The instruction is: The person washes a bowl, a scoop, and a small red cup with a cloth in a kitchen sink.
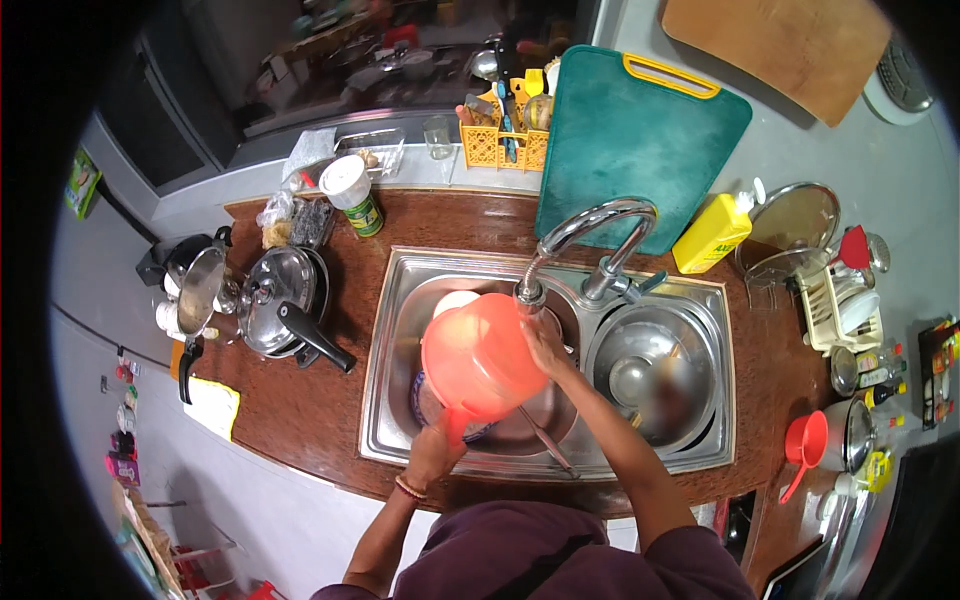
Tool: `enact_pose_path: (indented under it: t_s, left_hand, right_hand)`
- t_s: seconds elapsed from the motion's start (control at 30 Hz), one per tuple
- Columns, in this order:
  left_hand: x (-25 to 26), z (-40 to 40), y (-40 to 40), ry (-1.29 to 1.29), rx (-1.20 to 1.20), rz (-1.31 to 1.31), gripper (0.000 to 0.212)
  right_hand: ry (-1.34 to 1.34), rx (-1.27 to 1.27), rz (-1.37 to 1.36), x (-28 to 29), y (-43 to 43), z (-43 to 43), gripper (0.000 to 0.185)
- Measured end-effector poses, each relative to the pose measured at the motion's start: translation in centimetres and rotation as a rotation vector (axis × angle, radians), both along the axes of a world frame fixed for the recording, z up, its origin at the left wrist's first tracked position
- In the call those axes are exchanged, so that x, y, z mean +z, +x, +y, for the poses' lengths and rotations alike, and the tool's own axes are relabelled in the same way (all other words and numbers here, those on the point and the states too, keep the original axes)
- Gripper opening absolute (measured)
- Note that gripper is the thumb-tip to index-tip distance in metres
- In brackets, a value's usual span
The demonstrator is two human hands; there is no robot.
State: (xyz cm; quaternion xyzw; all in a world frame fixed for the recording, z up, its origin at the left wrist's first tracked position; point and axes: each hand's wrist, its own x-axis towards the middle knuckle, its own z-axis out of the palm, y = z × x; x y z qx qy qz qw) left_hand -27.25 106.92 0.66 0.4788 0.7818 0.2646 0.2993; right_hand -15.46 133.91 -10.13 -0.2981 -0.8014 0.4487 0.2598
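Note:
My left hand (435, 454) grips the handle of a coral-red plastic dipper (480, 356), held tilted over the left basin of a steel double sink (379, 352). My right hand (546, 349) is against the dipper's right side, just below the faucet spout (529, 294); some of its fingers are hidden. Partly covered by the dipper are a white dish (455, 302) and a blue-patterned dish (418, 401). A long metal utensil (551, 442) leans across the basin's front edge. In the right basin sits a large steel bowl (607, 337) with a smaller round metal piece and blurred contents.
Pots with black handles (277, 300) stand on the left counter near a white-lidded jar (349, 184). Behind the sink lean a green cutting board (637, 142) and a yellow soap bottle (711, 234). A dish rack (840, 311) and red dipper (806, 439) are at right.

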Motion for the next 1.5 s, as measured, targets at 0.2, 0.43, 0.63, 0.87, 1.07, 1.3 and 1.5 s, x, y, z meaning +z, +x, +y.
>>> enact_pose_path:
  t_s: [0.2, 0.43, 0.63, 0.87, 1.07, 1.3, 1.5]
  left_hand:
    - [-0.3, -0.4, -1.4, 0.035, -0.093, 0.134, 0.051]
    - [0.6, 0.4, -2.4, -0.108, -0.145, 0.181, 0.068]
    - [1.0, 0.7, -2.9, -0.106, -0.148, 0.104, 0.065]
    - [2.9, 1.6, -3.1, -0.208, 0.000, -0.244, 0.050]
    - [1.5, 0.3, -4.0, -0.090, -0.025, -0.562, 0.047]
    - [4.6, -0.3, -4.5, -0.255, 0.132, -0.892, 0.017]
    - [4.5, -0.6, -4.4, -0.268, 0.327, -1.140, 0.018]
  right_hand:
    - [-0.178, -0.069, -0.351, 8.0, -4.1, -0.5, 0.033]
    - [-0.177, -0.002, 0.102, 4.1, -6.0, -1.9, 0.040]
    - [0.250, 0.148, -0.033, 8.4, -3.9, -6.8, 0.059]
    - [0.522, 0.209, -0.133, 8.8, 2.4, -9.8, 0.059]
    - [0.217, 0.062, 0.059, 4.0, 3.0, -5.9, 0.056]
    - [-0.258, -0.046, 0.059, 4.8, 0.4, -1.1, 0.047]
    - [-0.500, -0.036, 0.375, 13.3, 0.0, -1.2, 0.063]
